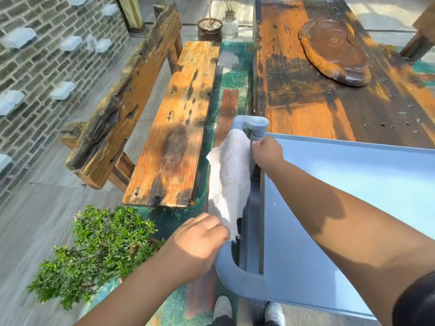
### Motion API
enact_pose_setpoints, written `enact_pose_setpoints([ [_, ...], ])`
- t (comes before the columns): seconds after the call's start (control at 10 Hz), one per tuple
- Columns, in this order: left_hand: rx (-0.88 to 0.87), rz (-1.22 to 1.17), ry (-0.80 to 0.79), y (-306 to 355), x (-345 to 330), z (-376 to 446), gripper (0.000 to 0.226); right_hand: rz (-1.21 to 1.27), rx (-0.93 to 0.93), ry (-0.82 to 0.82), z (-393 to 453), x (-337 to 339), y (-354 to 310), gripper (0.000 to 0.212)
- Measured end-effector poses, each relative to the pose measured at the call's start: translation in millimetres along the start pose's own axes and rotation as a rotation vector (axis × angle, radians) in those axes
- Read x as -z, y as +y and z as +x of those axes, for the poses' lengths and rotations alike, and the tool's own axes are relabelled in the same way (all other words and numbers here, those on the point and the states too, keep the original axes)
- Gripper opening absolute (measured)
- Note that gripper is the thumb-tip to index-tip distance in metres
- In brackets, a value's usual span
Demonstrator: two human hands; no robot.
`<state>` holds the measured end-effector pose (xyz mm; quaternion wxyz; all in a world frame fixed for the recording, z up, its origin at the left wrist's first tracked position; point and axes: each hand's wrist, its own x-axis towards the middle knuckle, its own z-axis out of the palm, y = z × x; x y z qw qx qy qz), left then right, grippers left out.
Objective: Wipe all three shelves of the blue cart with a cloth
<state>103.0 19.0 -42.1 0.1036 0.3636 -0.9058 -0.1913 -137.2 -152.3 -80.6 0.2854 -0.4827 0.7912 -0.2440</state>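
Note:
The blue cart (353, 198) fills the right side, its flat top shelf facing me and its curved handle (235, 274) on the left end. A white cloth (229, 182) hangs draped over the handle bar. My right hand (266, 151) grips the upper part of the cloth at the bar near the cart's far corner. My left hand (200, 243) pinches the cloth's lower edge near the handle's near bend. The lower shelves are hidden under the top one.
A weathered wooden bench (174, 128) stands left of the cart. A worn wooden table (317, 85) with a carved tray (334, 50) lies behind it. A green shrub (94, 252) grows at lower left. My shoes (223, 309) show below. Brick wall at far left.

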Motion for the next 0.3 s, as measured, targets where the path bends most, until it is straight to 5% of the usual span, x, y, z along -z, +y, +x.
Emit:
enact_pose_setpoints([
  [0.1, 0.018, 0.02, 0.018, -2.9, -0.1, -1.4, 0.011, 0.07, 0.019, -0.026, -11.7, 5.1, 8.1, 0.041],
  [0.3, 0.114, 0.066, 0.048, 3.4, 9.2, 10.2, 0.054, 0.052, 0.099, -0.026, -42.3, 43.8, 45.8, 0.028],
])
